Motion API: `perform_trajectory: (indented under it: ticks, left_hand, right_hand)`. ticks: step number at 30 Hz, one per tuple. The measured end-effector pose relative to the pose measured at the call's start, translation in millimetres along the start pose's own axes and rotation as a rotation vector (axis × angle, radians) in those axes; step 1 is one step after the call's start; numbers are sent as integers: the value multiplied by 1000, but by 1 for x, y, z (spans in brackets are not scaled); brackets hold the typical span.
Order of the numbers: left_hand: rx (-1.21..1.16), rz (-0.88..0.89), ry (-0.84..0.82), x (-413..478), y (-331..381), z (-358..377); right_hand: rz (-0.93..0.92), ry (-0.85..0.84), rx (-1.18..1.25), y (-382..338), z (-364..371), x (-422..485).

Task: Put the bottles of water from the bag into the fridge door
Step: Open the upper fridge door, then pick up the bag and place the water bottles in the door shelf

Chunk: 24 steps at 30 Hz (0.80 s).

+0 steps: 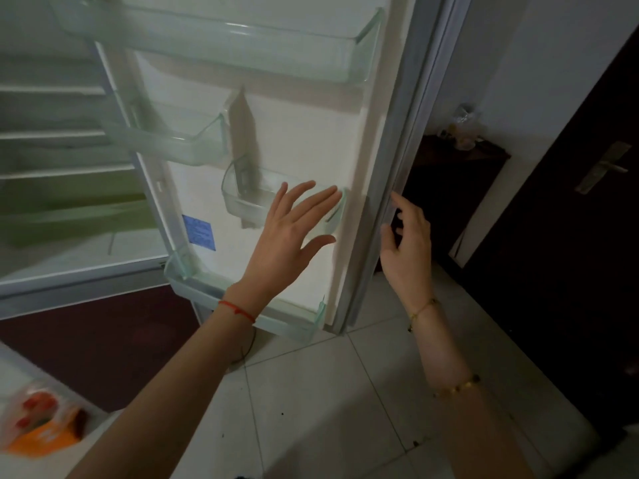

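Observation:
The fridge door [304,140] stands open in front of me, its white inner side lined with clear plastic shelves. All the shelves hold nothing: a wide top shelf [242,46], two small middle bins [242,198], and a bottom shelf [214,292]. My left hand [294,229] is spread open just in front of the right-hand small bin. My right hand [408,243] hovers open at the door's outer edge [397,167], fingers near the grey seal. A blurred bag [38,423] with red and orange contents lies at the lower left. No water bottle shows clearly.
The fridge interior with white shelves [52,133] is at the left, a dark red lower door [103,340] beneath it. Pale floor tiles [328,392] lie below. A dark side table [460,160] and a dark door with a handle [605,171] are at the right.

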State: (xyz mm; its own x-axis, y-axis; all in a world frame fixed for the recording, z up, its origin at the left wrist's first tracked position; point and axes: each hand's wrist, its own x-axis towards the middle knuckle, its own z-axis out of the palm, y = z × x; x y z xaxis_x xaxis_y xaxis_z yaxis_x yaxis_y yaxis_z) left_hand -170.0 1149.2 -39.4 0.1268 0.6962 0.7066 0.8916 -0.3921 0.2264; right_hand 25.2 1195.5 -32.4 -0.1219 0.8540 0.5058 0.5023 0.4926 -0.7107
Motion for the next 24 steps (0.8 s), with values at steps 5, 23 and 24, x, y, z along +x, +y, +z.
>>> perform_trajectory:
  ticks: [5, 23, 24]
  left_hand:
    - [-26, -116, 74, -35, 0, -28]
    - [54, -677, 100, -195, -11, -144]
    - [54, -717, 104, -203, -10, -151]
  right_hand:
    - [-23, -69, 41, -14, 14, -32]
    - [-112, -447, 232, -70, 99, -116]
    - [-118, -468, 240, -74, 106, -120]
